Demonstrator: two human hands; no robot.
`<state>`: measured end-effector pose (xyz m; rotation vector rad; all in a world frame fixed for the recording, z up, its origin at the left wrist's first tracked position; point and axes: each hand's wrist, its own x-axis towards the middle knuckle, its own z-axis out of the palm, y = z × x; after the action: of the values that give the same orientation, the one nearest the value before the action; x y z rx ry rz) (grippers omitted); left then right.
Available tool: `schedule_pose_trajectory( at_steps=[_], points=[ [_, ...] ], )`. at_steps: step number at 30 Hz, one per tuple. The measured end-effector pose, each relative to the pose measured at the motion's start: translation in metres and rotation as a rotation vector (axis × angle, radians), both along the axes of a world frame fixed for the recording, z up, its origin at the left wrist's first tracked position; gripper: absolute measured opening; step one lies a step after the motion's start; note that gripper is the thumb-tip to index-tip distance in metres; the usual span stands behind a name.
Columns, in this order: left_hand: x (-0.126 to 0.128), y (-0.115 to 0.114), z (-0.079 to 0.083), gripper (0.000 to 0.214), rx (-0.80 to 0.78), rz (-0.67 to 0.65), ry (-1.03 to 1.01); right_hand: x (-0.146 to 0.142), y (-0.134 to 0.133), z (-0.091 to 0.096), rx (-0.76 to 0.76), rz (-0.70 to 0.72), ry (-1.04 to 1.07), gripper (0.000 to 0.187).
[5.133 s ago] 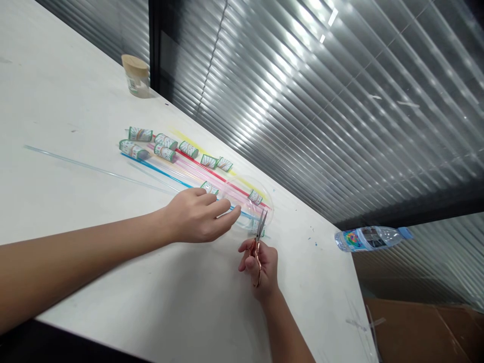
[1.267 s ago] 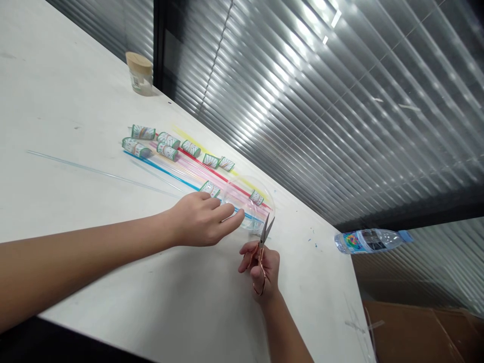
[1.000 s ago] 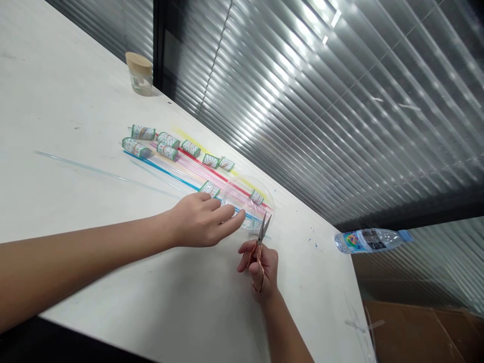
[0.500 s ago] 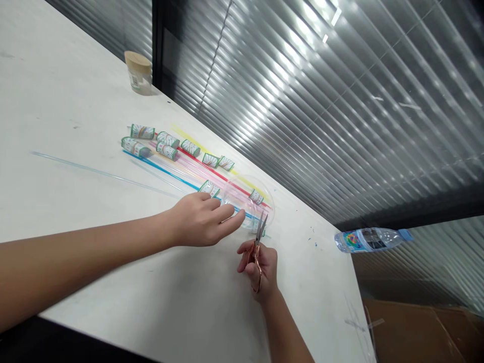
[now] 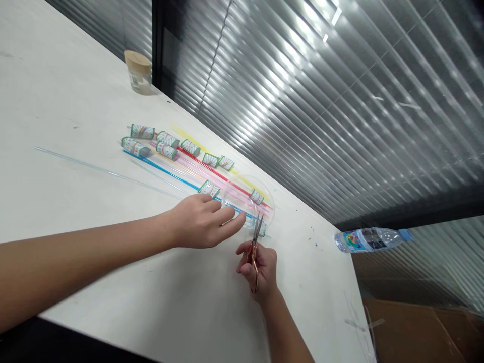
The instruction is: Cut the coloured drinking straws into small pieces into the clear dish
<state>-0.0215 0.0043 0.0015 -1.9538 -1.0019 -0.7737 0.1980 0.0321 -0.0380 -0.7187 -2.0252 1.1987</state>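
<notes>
My left hand [image 5: 204, 222] is closed, palm down, over the table beside the blue sticks. A thin, pale-blue clear plastic stick [image 5: 94, 170] runs from the left into this hand; the fingers hide its gripped part. In my right hand [image 5: 264, 269] are copper-handled scissors [image 5: 256, 247], their blades pointing up and slightly apart near my left fingertips. Beyond the hands lie a red stick [image 5: 200, 164], blue sticks [image 5: 170, 172], pink sticks [image 5: 189, 166] and a yellow stick [image 5: 242, 177]. Several small printed paper rolls [image 5: 166, 150] rest among them. A clear round plastic piece [image 5: 270, 194] lies over their right ends.
A clear jar with a wooden-looking lid [image 5: 138, 73] stands at the table's back edge. A labelled water bottle [image 5: 372, 239] lies at the right edge. Small blue scraps [image 5: 313, 237] dot the white table [image 5: 75, 101]. Corrugated panels [image 5: 302, 101] rise behind; a cardboard box [image 5: 416, 330] sits lower right.
The clear stick's far left end has shifted slightly up and right. The scissors have tilted a little, and their blades are closer together. Both hands stay almost in place.
</notes>
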Motion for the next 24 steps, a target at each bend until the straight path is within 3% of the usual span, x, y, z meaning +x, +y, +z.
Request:
schedule_pose_trajectory(
  at_steps=[7, 24],
  points=[
    [0.0002, 0.0003, -0.0063, 0.020, -0.003, 0.023, -0.001, -0.0002, 0.0003, -0.0004, -0.027, -0.011, 0.005, 0.054],
    [0.0006, -0.0010, 0.0012, 0.019, -0.003, 0.003, -0.011, -0.0052, -0.0013, 0.0062, 0.034, -0.085, -0.069, 0.055]
  ],
)
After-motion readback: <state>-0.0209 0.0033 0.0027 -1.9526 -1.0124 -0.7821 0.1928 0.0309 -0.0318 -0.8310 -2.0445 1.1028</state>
